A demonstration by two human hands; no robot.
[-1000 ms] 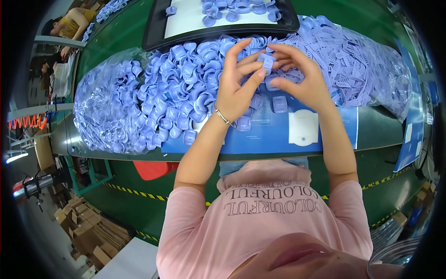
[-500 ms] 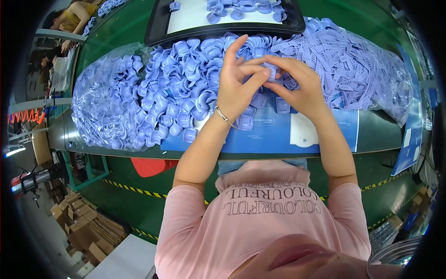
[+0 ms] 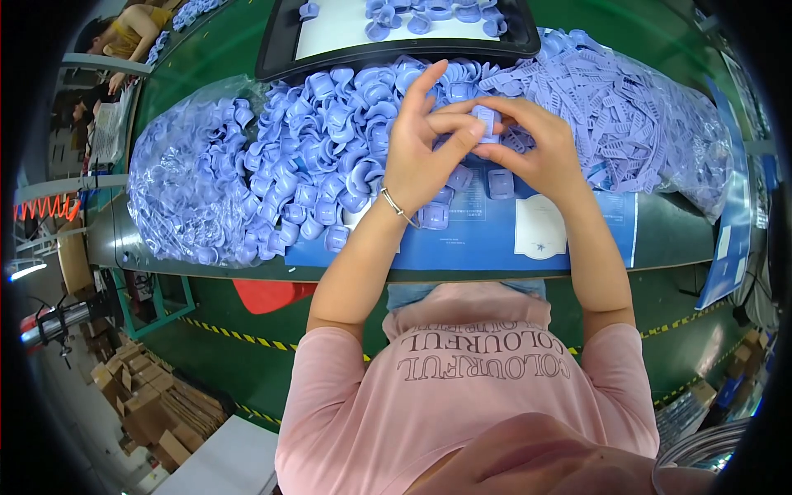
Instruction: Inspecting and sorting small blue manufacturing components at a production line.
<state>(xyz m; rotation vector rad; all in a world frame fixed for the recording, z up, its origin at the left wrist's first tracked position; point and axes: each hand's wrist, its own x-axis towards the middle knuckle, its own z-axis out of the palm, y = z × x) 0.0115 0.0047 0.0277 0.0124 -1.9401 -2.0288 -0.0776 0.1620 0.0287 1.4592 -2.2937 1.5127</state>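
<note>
A small lavender-blue plastic part (image 3: 486, 124) is held up between my two hands, over the table's middle. My left hand (image 3: 425, 136) pinches its left side with thumb and fingers, one finger sticking up. On the other side, my right hand (image 3: 536, 140) grips it between thumb and forefinger. Under and behind the hands lies a heap of curved blue plastic pieces (image 3: 322, 124). To the right is a pile of flat slotted lavender strips (image 3: 610, 115). A few loose parts (image 3: 501, 184) rest on the blue printed sheet (image 3: 462, 247) just below my hands.
A black tray (image 3: 396, 56) with a white bottom holds several blue pieces at the far side. Clear plastic bags (image 3: 177, 190) wrap both heaps' outer ends. A red stool (image 3: 268, 295) stands under the near edge. Another person (image 3: 136, 37) works at the upper left.
The held part has turned so its slotted face shows more, and it sits slightly further right. My hands have shifted only a little; the piles look the same.
</note>
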